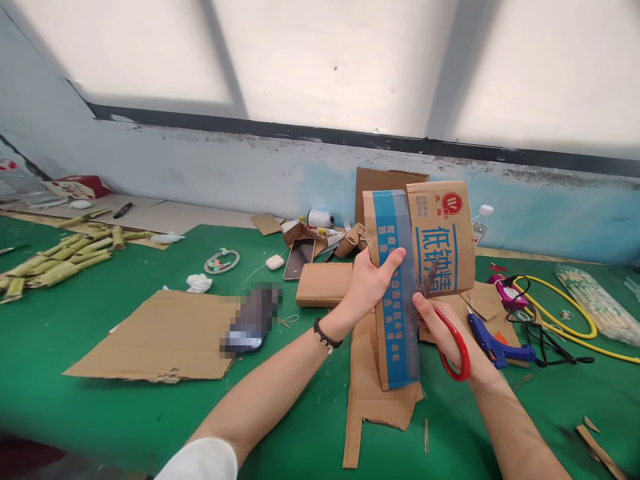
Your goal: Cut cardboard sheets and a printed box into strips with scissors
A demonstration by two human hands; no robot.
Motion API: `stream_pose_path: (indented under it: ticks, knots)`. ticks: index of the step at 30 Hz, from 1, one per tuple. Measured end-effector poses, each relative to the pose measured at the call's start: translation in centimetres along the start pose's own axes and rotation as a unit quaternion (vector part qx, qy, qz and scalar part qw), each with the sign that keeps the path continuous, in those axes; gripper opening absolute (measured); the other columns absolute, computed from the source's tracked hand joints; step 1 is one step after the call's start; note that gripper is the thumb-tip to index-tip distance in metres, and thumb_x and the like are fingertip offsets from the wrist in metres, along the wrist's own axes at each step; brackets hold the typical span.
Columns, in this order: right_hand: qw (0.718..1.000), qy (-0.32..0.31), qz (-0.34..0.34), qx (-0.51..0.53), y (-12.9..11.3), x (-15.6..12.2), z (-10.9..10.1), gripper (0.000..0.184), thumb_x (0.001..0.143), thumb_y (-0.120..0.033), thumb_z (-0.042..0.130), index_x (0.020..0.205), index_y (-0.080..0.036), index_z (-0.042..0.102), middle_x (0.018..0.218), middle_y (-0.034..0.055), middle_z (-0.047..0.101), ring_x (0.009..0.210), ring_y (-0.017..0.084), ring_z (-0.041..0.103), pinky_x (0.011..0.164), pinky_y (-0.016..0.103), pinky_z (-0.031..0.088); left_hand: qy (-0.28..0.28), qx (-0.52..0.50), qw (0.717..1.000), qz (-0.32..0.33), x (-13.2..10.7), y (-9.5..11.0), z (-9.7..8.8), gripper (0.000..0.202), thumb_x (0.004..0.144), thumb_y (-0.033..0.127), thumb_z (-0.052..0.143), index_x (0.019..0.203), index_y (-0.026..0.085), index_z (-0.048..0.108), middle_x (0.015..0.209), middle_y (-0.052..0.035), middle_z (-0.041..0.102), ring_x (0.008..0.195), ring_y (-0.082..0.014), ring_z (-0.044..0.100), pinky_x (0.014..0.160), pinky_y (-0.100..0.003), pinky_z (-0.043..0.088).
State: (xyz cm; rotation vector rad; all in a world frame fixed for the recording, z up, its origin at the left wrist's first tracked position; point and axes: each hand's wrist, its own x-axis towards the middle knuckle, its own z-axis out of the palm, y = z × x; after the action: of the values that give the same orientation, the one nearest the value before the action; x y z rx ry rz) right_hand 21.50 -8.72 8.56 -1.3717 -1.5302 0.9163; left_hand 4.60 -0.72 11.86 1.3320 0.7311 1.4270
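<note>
Both forearms extend forward over the green bench (75, 400), meeting above its middle. Left hand (367, 283), wrist wearing a beaded bracelet (326, 335), is raised with thumb and fingers closed on the left edge of an upright cardboard box piece (400, 267), the thumb lying across its blue tape strip (395, 293). Right hand (440, 327) is just beside the piece on its right, fingers through the red handles of the scissors (447, 333); the blades point up and into the cardboard's right side, slightly parted. The piece is held off the bench, tilted slightly, between the two hands.

Beneath the hands, cut cardboard offcuts (370, 393) lie flat near the front edge. At the left, a large flat cardboard sheet (160, 333) rests on the bench. Just right of the right hand lies a blue glue gun (493, 343), with a yellow cable (565, 320) and a bag of sticks (600, 303) beyond it toward the right edge. Farther back, a smartphone (299, 259) and a small cardboard block (320, 283) sit mid-bench. Bamboo segments (65, 257) are piled at the far left edge.
</note>
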Motion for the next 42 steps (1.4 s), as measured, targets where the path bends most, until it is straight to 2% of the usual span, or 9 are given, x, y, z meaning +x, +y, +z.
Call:
stream_pose_path:
  ticks: [3, 5, 8, 15, 20, 29, 35, 42]
  knots:
    - [0.999, -0.027, 0.041, -0.012, 0.0, 0.2, 0.0, 0.073, 0.101, -0.091, 0.05, 0.069, -0.026, 0.047, 0.068, 0.0001, 0.048, 0.066, 0.018, 0.041, 0.06, 0.034, 0.035, 0.0, 0.008, 1.0, 0.009, -0.1, 0.2, 0.0, 0.053, 0.096, 0.062, 0.085, 0.124, 0.017, 0.081, 0.136, -0.0158, 0.085, 0.133, -0.0389, 0.078, 0.118, -0.052, 0.062]
    - [0.998, -0.014, 0.04, -0.042, 0.3, 0.3, 0.1, 0.074, 0.099, -0.094, 0.05, 0.066, -0.028, 0.039, 0.065, -0.0022, 0.039, 0.064, 0.017, 0.034, 0.059, 0.034, 0.026, 0.005, 0.015, 1.0, 0.014, -0.2, 0.4, -0.1, 0.052, 0.097, 0.062, 0.085, 0.123, 0.017, 0.08, 0.134, -0.0157, 0.086, 0.132, -0.0387, 0.079, 0.118, -0.052, 0.062]
    - [0.998, 0.007, 0.025, -0.057, 0.8, 0.4, 0.2, 0.076, 0.098, -0.095, 0.049, 0.063, -0.029, 0.036, 0.06, -0.0034, 0.036, 0.061, 0.016, 0.031, 0.057, 0.034, 0.022, 0.015, 0.014, 1.0, 0.018, -0.5, 0.7, 0.0, 0.05, 0.097, 0.061, 0.085, 0.121, 0.018, 0.081, 0.13, -0.0144, 0.087, 0.129, -0.0374, 0.08, 0.117, -0.051, 0.062]
    - [0.997, 0.039, -0.032, -0.059, 1.4, 0.2, 0.5, 0.072, 0.106, -0.085, 0.048, 0.06, -0.03, 0.041, 0.057, -0.0015, 0.043, 0.056, 0.017, 0.035, 0.054, 0.035, 0.027, 0.029, -0.016, 0.998, 0.045, -0.9, 1.0, 0.4, 0.046, 0.098, 0.058, 0.085, 0.124, 0.019, 0.081, 0.135, -0.0123, 0.086, 0.127, -0.0338, 0.081, 0.115, -0.047, 0.064]
    - [0.993, 0.056, -0.066, -0.081, 1.7, 0.4, 0.6, 0.071, 0.109, -0.08, 0.048, 0.06, -0.029, 0.041, 0.057, -0.0008, 0.047, 0.057, 0.017, 0.038, 0.056, 0.035, 0.028, 0.037, -0.04, 0.998, 0.036, -1.0, 0.7, 0.5, 0.051, 0.096, 0.059, 0.087, 0.126, 0.019, 0.081, 0.135, -0.0132, 0.086, 0.132, -0.0353, 0.08, 0.118, -0.049, 0.062]
    - [0.997, 0.051, -0.023, -0.055, 1.6, 0.2, 0.9, 0.077, 0.109, -0.084, 0.045, 0.057, -0.028, 0.049, 0.052, 0.0005, 0.055, 0.051, 0.018, 0.049, 0.052, 0.034, 0.034, 0.042, -0.037, 0.998, 0.026, -0.6, 0.0, 0.3, 0.051, 0.097, 0.059, 0.086, 0.128, 0.019, 0.079, 0.138, -0.014, 0.085, 0.133, -0.0348, 0.079, 0.12, -0.051, 0.061]
    - [0.997, 0.048, -0.007, -0.055, 1.6, 0.2, 1.0, 0.079, 0.11, -0.085, 0.043, 0.054, -0.028, 0.047, 0.048, 0.0016, 0.055, 0.049, 0.019, 0.053, 0.051, 0.034, 0.037, 0.042, -0.024, 0.999, 0.02, -0.3, -0.1, 0.1, 0.046, 0.097, 0.056, 0.086, 0.124, 0.019, 0.08, 0.137, -0.0144, 0.085, 0.134, -0.0357, 0.079, 0.121, -0.052, 0.061]
    - [0.997, 0.046, 0.014, -0.057, 1.6, 0.3, 1.1, 0.078, 0.106, -0.089, 0.043, 0.06, -0.026, 0.051, 0.052, 0.0021, 0.057, 0.052, 0.019, 0.055, 0.054, 0.033, 0.039, 0.021, -0.007, 0.999, 0.034, -0.2, 0.1, -0.2, 0.051, 0.097, 0.06, 0.086, 0.125, 0.018, 0.08, 0.137, -0.0145, 0.085, 0.13, -0.0357, 0.08, 0.117, -0.05, 0.062]
